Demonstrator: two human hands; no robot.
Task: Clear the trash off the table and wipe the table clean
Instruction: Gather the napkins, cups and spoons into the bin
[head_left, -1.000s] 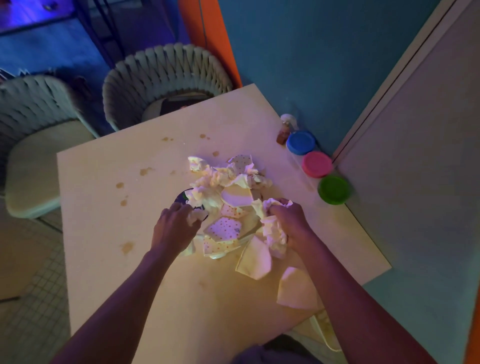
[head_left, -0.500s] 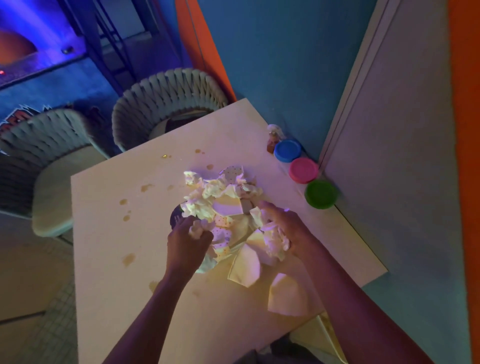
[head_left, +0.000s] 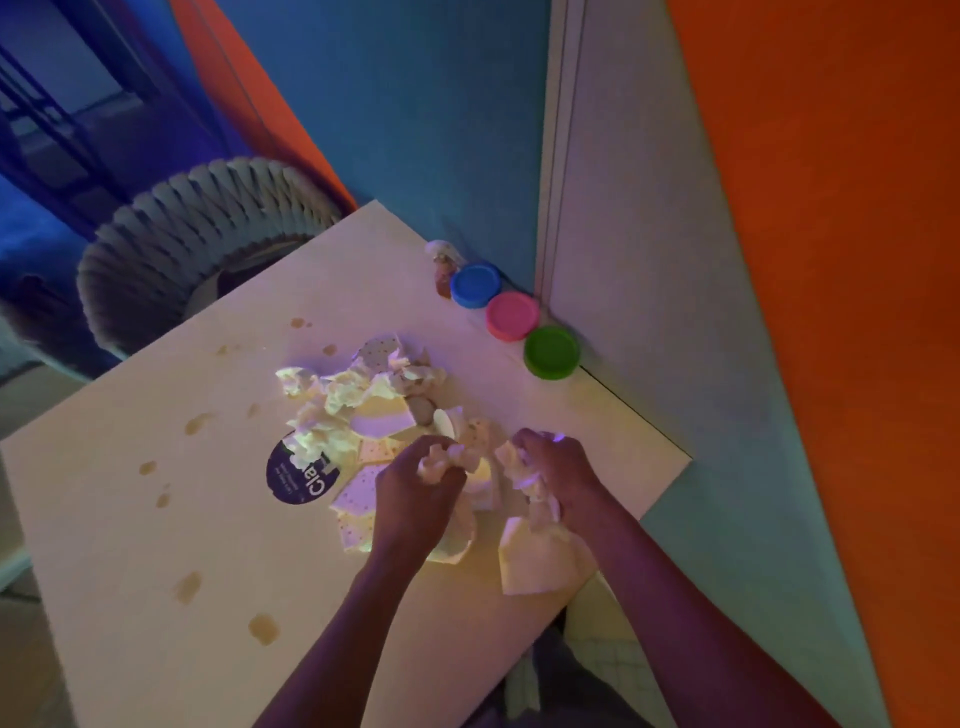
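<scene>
The left hand (head_left: 415, 483) is curled round a wad of crumpled paper (head_left: 441, 460) at the near side of the trash pile (head_left: 374, 410), which lies mid-table. The right hand (head_left: 556, 467) grips another crumpled wad (head_left: 524, 467), just right of the left hand, the two close but apart. Flat paper pieces, some dotted, lie under and around both hands; one larger piece (head_left: 535, 564) sits at the table's near right edge. A dark round label (head_left: 298, 475) shows at the left edge of the pile. Brown stains (head_left: 264, 627) dot the table (head_left: 156, 545) left of the pile and toward the far side. Three tubs with blue (head_left: 475, 283), pink (head_left: 512, 315) and green (head_left: 551, 352) lids stand in a row along the right wall, with a small bottle (head_left: 442, 260) beyond them. A woven chair (head_left: 171, 234) stands at the far left.
</scene>
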